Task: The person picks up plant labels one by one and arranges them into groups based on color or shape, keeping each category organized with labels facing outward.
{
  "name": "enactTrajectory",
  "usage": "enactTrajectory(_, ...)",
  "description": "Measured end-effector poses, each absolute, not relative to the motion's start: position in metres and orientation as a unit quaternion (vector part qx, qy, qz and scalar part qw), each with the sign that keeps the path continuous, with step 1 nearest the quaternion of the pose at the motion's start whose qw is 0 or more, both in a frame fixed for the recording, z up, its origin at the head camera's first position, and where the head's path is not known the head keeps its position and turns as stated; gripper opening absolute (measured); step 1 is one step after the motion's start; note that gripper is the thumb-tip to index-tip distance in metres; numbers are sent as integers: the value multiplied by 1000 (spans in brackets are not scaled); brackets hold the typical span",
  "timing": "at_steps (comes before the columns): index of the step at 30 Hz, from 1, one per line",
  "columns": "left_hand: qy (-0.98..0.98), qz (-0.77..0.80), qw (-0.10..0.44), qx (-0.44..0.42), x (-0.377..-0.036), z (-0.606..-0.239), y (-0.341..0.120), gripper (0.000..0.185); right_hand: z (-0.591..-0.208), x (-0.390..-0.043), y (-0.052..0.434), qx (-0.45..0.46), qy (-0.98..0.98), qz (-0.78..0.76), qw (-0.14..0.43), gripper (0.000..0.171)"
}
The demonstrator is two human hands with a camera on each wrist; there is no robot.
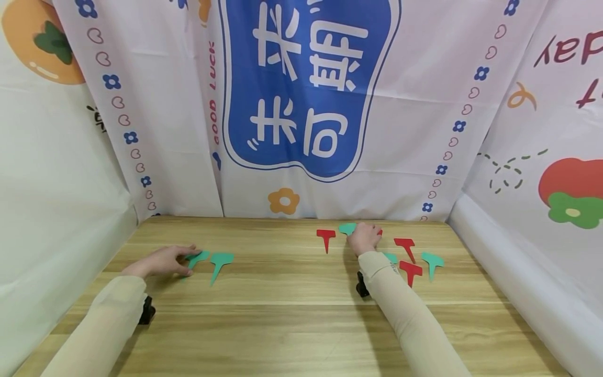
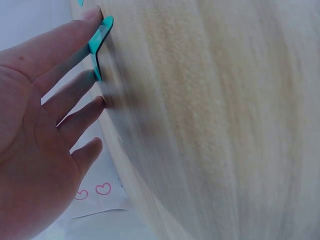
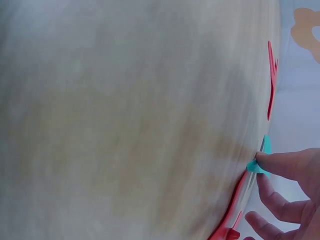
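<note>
At the left of the table, my left hand (image 1: 162,260) is over a green T-shaped plant label (image 1: 199,256). In the left wrist view its fingers are spread and fairly straight, with tips against that label (image 2: 102,37). A second green label (image 1: 221,260) lies just right of it. Toward the back right, my right hand (image 1: 365,238) pinches another green label (image 1: 347,229) by thumb and finger. The right wrist view shows the thumb on this label (image 3: 257,166), close to the tabletop. A red label (image 3: 231,202) lies beside the pinched one.
Left of the right hand lies a red label (image 1: 326,238). To its right are two more red labels (image 1: 404,246) (image 1: 411,269) and a green label (image 1: 433,263). The right sleeve partly covers another green label (image 1: 391,257). Printed cloth (image 1: 301,193) hangs behind the wooden table (image 1: 264,324).
</note>
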State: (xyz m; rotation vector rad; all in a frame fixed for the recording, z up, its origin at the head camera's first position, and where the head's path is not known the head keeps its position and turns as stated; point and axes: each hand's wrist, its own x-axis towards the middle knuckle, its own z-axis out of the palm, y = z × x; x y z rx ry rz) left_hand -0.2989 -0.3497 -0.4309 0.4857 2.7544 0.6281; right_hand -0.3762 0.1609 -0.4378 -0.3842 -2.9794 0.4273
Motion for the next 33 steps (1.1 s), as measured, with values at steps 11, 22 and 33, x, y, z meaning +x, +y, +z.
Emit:
enactTrajectory(11, 953, 213, 131, 170, -299, -431, -349, 70, -438, -376, 163, -123, -978, 158, 57, 48)
enactTrajectory(22, 952, 218, 132, 169, -297, -431, -349, 70, -434, -374, 163, -111, -978, 166, 57, 45)
enactTrajectory(33, 953, 218, 134, 163, -296, -428, -348, 70, -432, -374, 160, -116, -976, 175, 49, 44)
